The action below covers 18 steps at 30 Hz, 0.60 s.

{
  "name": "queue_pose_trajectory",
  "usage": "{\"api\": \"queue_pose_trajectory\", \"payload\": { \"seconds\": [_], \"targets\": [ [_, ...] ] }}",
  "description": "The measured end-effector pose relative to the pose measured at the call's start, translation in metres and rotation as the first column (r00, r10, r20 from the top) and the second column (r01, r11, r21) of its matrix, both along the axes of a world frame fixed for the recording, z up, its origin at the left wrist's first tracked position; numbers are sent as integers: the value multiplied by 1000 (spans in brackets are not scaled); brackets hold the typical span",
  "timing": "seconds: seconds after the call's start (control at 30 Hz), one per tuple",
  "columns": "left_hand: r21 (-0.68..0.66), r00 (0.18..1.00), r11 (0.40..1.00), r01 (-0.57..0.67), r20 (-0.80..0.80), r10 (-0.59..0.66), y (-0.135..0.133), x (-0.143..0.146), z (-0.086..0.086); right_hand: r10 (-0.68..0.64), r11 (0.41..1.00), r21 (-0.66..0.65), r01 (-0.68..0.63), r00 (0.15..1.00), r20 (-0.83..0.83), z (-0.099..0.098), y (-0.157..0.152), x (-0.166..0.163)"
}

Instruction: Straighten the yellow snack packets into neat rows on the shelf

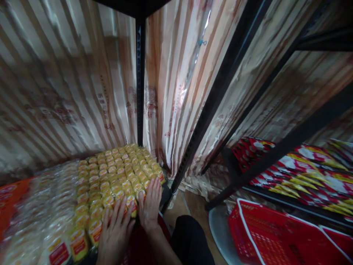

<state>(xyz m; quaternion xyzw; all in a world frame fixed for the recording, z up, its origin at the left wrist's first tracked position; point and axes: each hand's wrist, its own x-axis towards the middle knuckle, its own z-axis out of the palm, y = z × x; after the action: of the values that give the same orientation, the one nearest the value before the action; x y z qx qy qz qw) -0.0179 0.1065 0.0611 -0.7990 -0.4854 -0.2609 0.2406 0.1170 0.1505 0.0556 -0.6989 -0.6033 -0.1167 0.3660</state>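
A striped curtain (68,84) hangs behind the whole scene, with the black posts of a metal rack (140,81) crossing in front of it. On the low shelf lies a big block of small yellow packets (116,176), shrink-wrapped in tight rows; further clear-wrapped packs (35,206) lie beside it on the left. Off to the right, another shelf carries red and yellow bags (298,173), and below it a red plastic basket (264,235) sits on the floor — as far as it shows, nothing is in it.

Both hands lie flat on the near edge of the yellow block. The left hand (114,232) has its fingers spread wide over the wrap; the right hand (150,208), just beside it, keeps its fingers straight and close together, gripping nothing. By the look of it, the block is being pressed or squared on the shelf — any next move would call for an even push from both palms, since the loose wrap could slip.
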Motion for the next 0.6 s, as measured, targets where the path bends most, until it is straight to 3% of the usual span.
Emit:
{"api": "queue_pose_trajectory", "payload": {
  "seconds": [0.17, 0.33, 0.43, 0.6],
  "targets": [
    [1, 1000, 1000, 4, -20, -4, 5, -3, 4, 29, 1000, 7, -29, 1000, -12, -1, -2, 0],
    [23, 997, 998, -58, -41, 59, -8, -4, 11, 26, 1000, 13, -25, 999, -19, 2, -3, 2],
    [3, 982, 982, -189, 2, 189, -22, -11, 13, 24, 1000, -5, -24, 1000, -8, 3, 1, 1],
    [-88, 891, 904, -418, 152, 427, -49, -25, 4, 34, 999, 30, -33, 999, -31, 0, 6, -1]
  ]
}}
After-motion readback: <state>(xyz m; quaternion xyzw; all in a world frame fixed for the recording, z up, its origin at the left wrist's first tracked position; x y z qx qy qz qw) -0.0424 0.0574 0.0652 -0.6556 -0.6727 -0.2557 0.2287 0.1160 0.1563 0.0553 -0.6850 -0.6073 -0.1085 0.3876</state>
